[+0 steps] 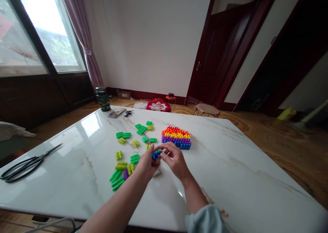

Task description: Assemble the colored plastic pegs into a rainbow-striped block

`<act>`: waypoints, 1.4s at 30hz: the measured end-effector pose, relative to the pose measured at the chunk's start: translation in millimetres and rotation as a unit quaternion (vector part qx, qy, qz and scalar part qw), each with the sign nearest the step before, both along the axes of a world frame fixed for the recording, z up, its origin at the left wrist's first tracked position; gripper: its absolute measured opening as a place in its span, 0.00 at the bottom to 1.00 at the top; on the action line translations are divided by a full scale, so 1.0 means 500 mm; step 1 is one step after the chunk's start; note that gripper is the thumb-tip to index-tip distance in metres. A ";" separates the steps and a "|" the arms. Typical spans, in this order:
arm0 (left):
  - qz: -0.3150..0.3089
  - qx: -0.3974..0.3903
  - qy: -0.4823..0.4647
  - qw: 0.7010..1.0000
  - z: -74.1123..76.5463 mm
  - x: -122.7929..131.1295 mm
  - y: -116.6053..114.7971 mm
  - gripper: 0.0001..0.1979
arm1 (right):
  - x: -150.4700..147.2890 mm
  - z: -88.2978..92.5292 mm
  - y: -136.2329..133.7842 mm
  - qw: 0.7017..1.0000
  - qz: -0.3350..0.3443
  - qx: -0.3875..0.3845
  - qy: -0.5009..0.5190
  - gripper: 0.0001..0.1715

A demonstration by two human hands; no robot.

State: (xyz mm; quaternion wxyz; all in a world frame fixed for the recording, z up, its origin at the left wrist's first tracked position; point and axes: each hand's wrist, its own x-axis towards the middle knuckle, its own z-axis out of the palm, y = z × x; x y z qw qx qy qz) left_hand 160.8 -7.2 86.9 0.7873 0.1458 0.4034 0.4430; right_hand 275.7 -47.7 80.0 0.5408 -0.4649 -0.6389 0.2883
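My left hand [148, 162] is closed on a small blue plastic peg piece [155, 156] with a round hollow end, held above the table. The thumb and fingers of my right hand [176, 158] are bent together at the right side of this piece; their exact contact is partly hidden. Just behind my hands stands a block of joined pegs [176, 137] in red, orange, yellow, purple and blue rows. Loose green pegs [141, 129] and yellow-green pegs [121, 165] lie in small clusters to the left, with a purple peg [126, 174] beside my left forearm.
Long-handled black scissors [34, 163] rest at the left on the marble-patterned table [230, 178]. A camouflage flask [103, 99], a phone [116, 112] and keys [128, 113] are at the far left corner. Beyond the table stands a round stool [207, 109].
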 end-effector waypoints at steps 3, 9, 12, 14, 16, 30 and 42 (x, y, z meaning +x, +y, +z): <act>-0.018 -0.063 -0.039 0.997 -0.002 0.000 0.004 0.16 | 0.007 -0.008 0.006 1.000 0.001 -0.027 -0.004 0.20; -0.056 -0.064 -0.012 0.996 0.009 0.002 -0.004 0.14 | 0.025 -0.011 0.011 0.996 0.023 -0.081 0.005 0.21; -0.051 -0.038 0.024 0.998 0.014 0.003 -0.010 0.10 | 0.032 -0.020 0.012 0.997 0.020 -0.077 -0.009 0.17; -0.053 -0.021 0.039 0.998 0.013 0.004 -0.013 0.08 | 0.034 -0.029 0.015 0.997 0.017 -0.075 -0.006 0.14; -0.061 -0.013 0.046 0.997 0.010 0.005 -0.014 0.06 | 0.037 -0.039 0.020 0.996 -0.004 -0.083 0.015 0.14; -0.043 0.008 0.071 0.997 0.002 0.006 -0.008 0.08 | 0.173 -0.151 0.055 0.871 -0.342 -0.163 -0.314 0.15; -0.048 0.008 0.060 0.997 0.004 0.002 -0.005 0.08 | 0.142 -0.152 0.051 0.850 -0.394 -0.163 -0.311 0.07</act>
